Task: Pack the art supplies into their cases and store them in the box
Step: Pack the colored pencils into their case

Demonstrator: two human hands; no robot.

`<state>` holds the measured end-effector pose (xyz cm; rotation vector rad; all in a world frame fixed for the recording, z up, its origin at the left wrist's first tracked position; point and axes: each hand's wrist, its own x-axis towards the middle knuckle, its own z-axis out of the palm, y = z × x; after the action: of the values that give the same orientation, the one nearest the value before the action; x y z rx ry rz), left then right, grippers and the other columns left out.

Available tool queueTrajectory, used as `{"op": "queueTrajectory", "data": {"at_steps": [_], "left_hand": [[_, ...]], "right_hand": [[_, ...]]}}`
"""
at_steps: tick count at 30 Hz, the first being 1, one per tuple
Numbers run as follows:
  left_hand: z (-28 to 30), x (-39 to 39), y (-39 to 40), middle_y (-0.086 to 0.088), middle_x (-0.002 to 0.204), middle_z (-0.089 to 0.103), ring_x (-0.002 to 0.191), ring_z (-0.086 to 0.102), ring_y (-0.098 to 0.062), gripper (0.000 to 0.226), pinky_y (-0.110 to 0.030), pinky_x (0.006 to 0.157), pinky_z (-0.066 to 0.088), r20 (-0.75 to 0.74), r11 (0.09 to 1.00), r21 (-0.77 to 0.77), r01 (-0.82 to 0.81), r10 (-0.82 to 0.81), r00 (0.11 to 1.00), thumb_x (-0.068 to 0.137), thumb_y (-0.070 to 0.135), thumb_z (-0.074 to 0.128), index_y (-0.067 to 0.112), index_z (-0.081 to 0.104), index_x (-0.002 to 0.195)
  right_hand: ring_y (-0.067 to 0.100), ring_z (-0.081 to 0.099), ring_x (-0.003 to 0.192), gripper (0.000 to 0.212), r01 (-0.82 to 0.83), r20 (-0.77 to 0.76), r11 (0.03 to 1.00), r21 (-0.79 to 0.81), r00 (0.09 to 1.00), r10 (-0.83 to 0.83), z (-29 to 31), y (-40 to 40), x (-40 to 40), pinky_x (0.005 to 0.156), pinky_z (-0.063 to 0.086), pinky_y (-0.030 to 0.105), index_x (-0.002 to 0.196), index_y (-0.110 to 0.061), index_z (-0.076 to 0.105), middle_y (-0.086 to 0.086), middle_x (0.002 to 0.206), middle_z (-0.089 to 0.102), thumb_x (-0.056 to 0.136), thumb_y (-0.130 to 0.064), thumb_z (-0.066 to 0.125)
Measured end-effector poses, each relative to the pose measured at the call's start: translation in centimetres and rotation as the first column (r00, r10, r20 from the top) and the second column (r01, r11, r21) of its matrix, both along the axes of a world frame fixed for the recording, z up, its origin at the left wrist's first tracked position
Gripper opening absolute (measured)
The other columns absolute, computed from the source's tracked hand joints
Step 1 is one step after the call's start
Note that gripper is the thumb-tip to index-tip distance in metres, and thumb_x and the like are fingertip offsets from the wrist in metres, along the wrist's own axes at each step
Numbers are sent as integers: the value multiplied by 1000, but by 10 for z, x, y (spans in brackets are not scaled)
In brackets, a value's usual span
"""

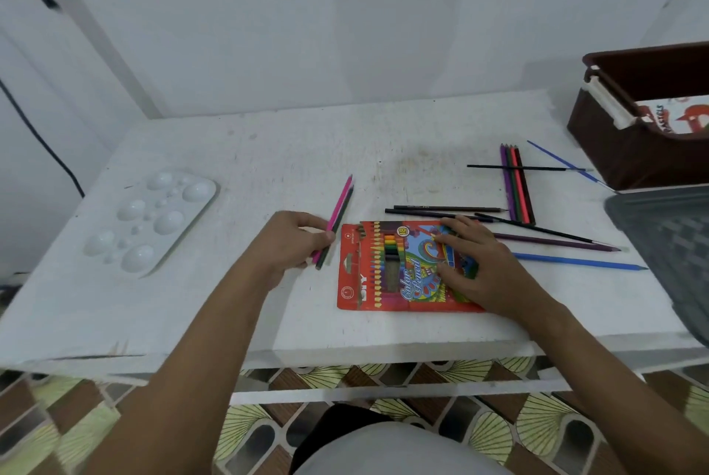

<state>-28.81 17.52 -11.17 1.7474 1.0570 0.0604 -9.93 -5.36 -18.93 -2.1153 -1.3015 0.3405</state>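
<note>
A red colour-pencil case (378, 267) lies flat on the white table (268, 152), with several pencils showing through its window. My right hand (475, 263) rests flat on the case's right part, fingers spread. My left hand (291, 240) grips a pink pencil (340, 206) and a dark pencil together just left of the case, tips pointing away from me. Loose pencils and brushes lie to the right: a bundle of purple, green, red and dark pencils (516, 183), black ones (445, 210), a blue pencil (575, 261). A brown box (629, 152) stands at the far right.
A white paint palette (149, 219) lies at the table's left. A pastels pack (675, 118) lies inside the brown box. A grey lid or tray (667, 244) overhangs the right edge. Thin brushes (556, 160) lie beside the box. The wall is close behind.
</note>
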Motion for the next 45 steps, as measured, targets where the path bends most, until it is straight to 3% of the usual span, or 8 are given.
{"op": "queueTrajectory", "data": {"at_steps": [5,10,14,18,22,34,39,45], "left_hand": [[-22,-1,-34,-8,82,70,63,65,-16,28,-29,56,53,-7,998,50,-43,44,999,83,24,73,17,56,104],[-31,3,-45,6,74,64,60,58,0,24,-15,49,40,-177,916,379,136,-72,982,87,41,64,18,61,92],[-24,3,-33,-3,84,69,73,64,-15,32,-29,65,51,-345,851,450,271,-115,932,93,41,53,13,66,89],[-15,4,-11,-3,120,59,106,58,-18,36,-31,90,48,-390,642,555,529,-360,847,93,25,57,25,56,129],[-16,11,2,3,142,45,117,47,-18,38,-32,94,45,-505,345,575,741,-563,654,93,28,58,30,57,130],[-33,6,19,8,133,56,124,49,-23,40,-42,99,38,-571,8,698,716,-596,564,92,49,48,27,57,124],[-40,-3,21,-3,125,58,120,51,-28,61,-47,97,42,-549,93,701,707,-562,619,94,64,19,23,54,123],[-48,0,10,0,118,55,108,49,-16,45,-36,97,40,-404,301,705,642,-574,713,90,57,47,20,55,114]], "right_hand": [[2,15,138,55,-7,12,1000,20,1000,7,-1,0,0,115,24,38,133,-24,51,-6,149,36,84,-47,61],[4,16,140,53,-2,7,1000,14,1000,2,-1,0,0,115,25,42,134,-23,51,-6,149,35,85,-41,62],[7,16,141,54,-1,1,1000,5,1000,1,-1,-1,-1,115,26,42,135,-24,50,-6,150,35,86,-44,60],[4,15,140,56,2,2,1000,-4,1000,-2,0,0,0,115,25,39,136,-24,49,-6,150,34,85,-47,59],[2,13,139,56,1,13,1000,-10,1000,-1,0,0,0,115,22,36,136,-24,49,-6,151,33,86,-47,60],[2,17,138,52,0,-10,1000,31,1000,0,2,1,0,112,26,33,133,-21,53,-6,148,38,85,-38,65],[10,27,139,51,5,-71,995,95,997,2,5,-3,-1,108,39,46,129,-18,56,-3,144,43,83,-37,68],[9,24,140,54,7,-61,998,61,998,-3,3,-2,0,109,36,47,131,-19,54,-4,145,41,82,-40,66]]}}
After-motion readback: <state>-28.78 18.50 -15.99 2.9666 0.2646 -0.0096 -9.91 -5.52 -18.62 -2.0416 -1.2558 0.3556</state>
